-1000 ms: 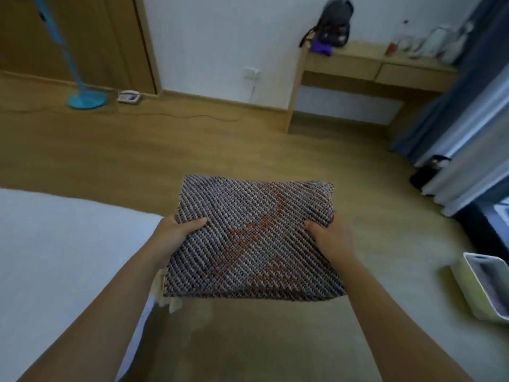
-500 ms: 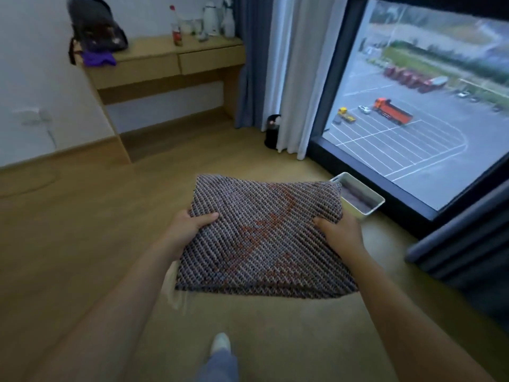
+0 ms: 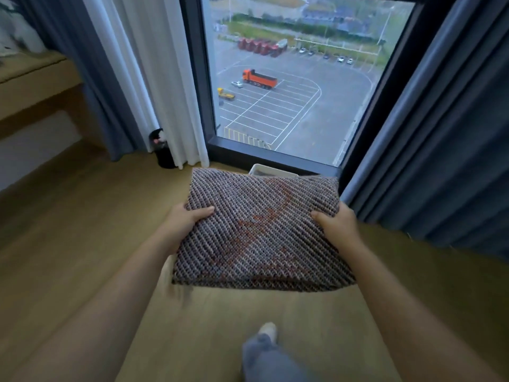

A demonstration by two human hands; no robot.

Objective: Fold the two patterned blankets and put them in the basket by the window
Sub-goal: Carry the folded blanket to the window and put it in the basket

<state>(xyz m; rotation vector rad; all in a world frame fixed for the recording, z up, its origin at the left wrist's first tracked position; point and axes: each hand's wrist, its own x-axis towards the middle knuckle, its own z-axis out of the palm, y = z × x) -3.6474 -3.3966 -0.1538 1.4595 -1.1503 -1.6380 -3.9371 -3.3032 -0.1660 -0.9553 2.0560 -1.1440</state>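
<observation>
A folded patterned blanket (image 3: 261, 232), grey-brown weave with an orange-red motif, is held flat in front of me above the wooden floor. My left hand (image 3: 184, 221) grips its left edge, thumb on top. My right hand (image 3: 337, 224) grips its right edge the same way. The white basket (image 3: 271, 171) stands on the floor by the window; only its far rim shows above the blanket's far edge, the rest is hidden behind it. A second blanket is not in view.
A floor-to-ceiling window (image 3: 297, 78) is straight ahead, with a white sheer curtain (image 3: 154, 86) and blue drapes (image 3: 440, 150) at its sides. A small black object (image 3: 162, 150) stands by the curtain's foot. A wooden desk (image 3: 33, 86) is at left. My leg and foot (image 3: 264, 351) are below.
My view has swung right from the desk to face the window. The basket, earlier at the right, now lies straight ahead behind the blanket. Both hands kept their grip.
</observation>
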